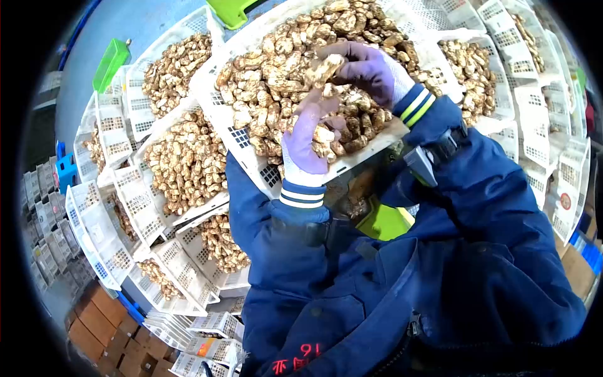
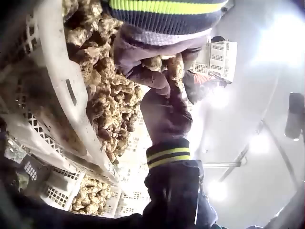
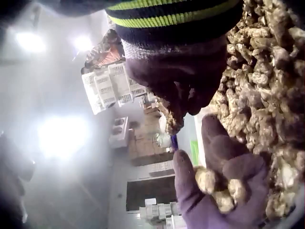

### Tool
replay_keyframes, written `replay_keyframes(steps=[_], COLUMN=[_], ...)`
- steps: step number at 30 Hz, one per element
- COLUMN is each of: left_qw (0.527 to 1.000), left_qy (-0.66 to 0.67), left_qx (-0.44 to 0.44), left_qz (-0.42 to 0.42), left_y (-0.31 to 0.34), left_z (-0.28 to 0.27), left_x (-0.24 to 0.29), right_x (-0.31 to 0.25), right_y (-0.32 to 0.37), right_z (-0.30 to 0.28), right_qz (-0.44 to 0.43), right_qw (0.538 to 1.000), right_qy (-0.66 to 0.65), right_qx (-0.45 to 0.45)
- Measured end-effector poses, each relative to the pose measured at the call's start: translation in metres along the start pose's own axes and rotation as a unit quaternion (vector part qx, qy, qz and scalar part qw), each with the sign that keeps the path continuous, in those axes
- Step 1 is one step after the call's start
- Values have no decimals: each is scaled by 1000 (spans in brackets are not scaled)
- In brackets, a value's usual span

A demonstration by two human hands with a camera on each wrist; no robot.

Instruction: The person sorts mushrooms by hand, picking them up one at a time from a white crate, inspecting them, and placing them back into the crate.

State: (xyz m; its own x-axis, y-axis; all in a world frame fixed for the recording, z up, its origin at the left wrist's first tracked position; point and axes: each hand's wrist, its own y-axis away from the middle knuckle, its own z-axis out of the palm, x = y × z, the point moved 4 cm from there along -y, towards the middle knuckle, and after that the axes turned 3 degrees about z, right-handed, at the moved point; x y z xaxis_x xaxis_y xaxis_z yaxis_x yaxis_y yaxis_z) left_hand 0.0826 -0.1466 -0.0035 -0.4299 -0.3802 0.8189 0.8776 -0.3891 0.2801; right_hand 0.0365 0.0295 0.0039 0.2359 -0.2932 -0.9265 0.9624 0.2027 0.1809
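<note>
1. Crate (image 1: 358, 157) of white perforated plastic: we see it under both hands, its near edge towards the navy jacket (image 1: 402, 283).
2. Contents: we record a heap of lumpy pieces (image 1: 267, 81), mottled brown and cream, spread across the crate and piled up to its left edge.
3. Right hand (image 1: 372, 72), purple glove, cuff with yellow-green stripes: it reaches in over the right edge. We see it pinching a single piece (image 1: 328, 68) between thumb and fingers, held above the heap, near the middle of the crate.
4. Left hand (image 1: 306, 135), also gloved: it crosses the near edge beside the near left corner, palm turned towards the right hand. In the right wrist view we find its curled fingers grasping several smaller pieces (image 3: 205, 180).
5. Spacing: we read the two hands as close together in the right wrist view, the single piece just above the left fingertips.
6. Surroundings: we note more filled crates (image 1: 139, 204) beyond the left edge and others (image 1: 534, 119) beyond the right. A green plastic item (image 1: 112, 65) lies past the far left corner; cardboard boxes (image 1: 94, 320) stand at lower left.
</note>
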Motion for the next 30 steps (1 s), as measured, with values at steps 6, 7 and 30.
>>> replay_keyframes(steps=[6,7,30], left_qw=[995,990,984], left_qy=[-46,-74,3], left_qx=[36,24,129], left_qz=[80,114,125], left_y=[-2,-5,-8], left_z=[1,-7,-30], left_x=[9,3,13], right_x=[-9,-6,-145], right_y=[44,48,260], right_z=[33,35,-170], right_qz=[-48,-53,310], right_qw=[974,970,615], right_qy=[216,229,706], right_qx=[42,60,165])
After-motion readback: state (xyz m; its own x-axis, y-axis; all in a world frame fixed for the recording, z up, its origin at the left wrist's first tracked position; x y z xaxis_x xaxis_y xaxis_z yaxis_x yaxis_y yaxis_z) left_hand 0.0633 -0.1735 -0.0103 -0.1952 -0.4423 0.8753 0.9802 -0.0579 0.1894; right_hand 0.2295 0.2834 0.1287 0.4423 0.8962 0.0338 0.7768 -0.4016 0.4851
